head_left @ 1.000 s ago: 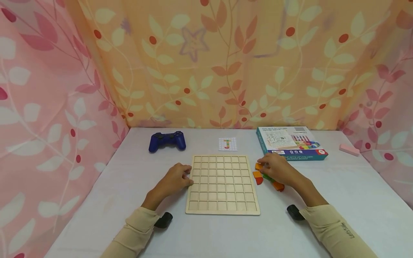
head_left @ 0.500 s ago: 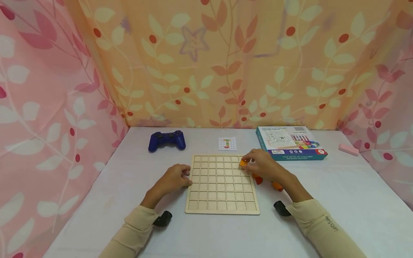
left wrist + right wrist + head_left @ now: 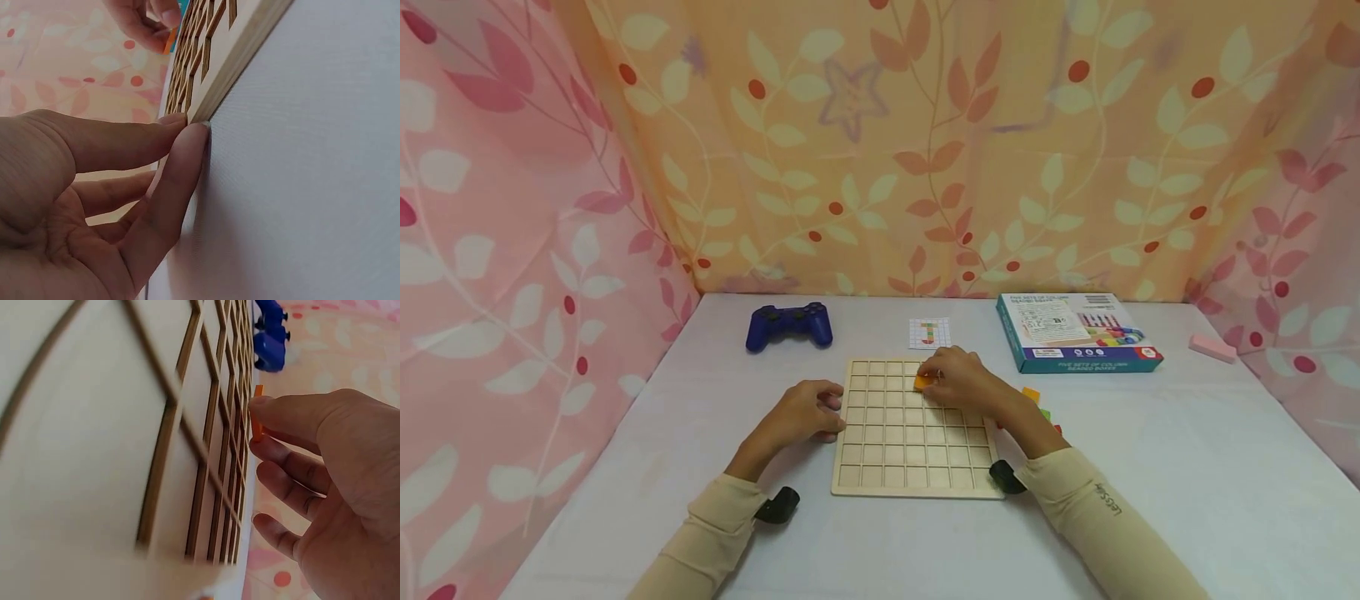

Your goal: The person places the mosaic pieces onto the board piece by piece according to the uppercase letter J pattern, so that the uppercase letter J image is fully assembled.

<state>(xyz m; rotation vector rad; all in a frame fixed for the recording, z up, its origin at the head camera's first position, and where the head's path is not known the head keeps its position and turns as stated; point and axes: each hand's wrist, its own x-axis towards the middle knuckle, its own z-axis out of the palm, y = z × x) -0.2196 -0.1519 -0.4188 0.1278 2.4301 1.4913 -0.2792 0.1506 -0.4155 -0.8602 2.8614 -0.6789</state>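
A wooden grid board (image 3: 880,458) lies flat on the white table. At its left edge my left hand (image 3: 805,412) pinches the rim; the left wrist view has the thumb and a finger (image 3: 181,169) on either side of the board's corner. My right hand (image 3: 962,383) is over the board's upper part, holding a thin orange tile (image 3: 257,419) between thumb and finger, close above the squares. Right of the board, partly behind the right forearm, lie loose tiles, among them an orange one (image 3: 1031,394) and a green one (image 3: 1045,414).
Behind the board lies a small card (image 3: 929,333) with a coloured pattern on a grid. A blue game controller (image 3: 788,327) sits at the back left. A flat teal and white box (image 3: 1078,333) is at the back right, with a pink block (image 3: 1212,348) beyond it.
My right hand has picked an orange tile from the loose tiles and carried it left over the upper middle of the board. The left hand has stayed at the left edge.
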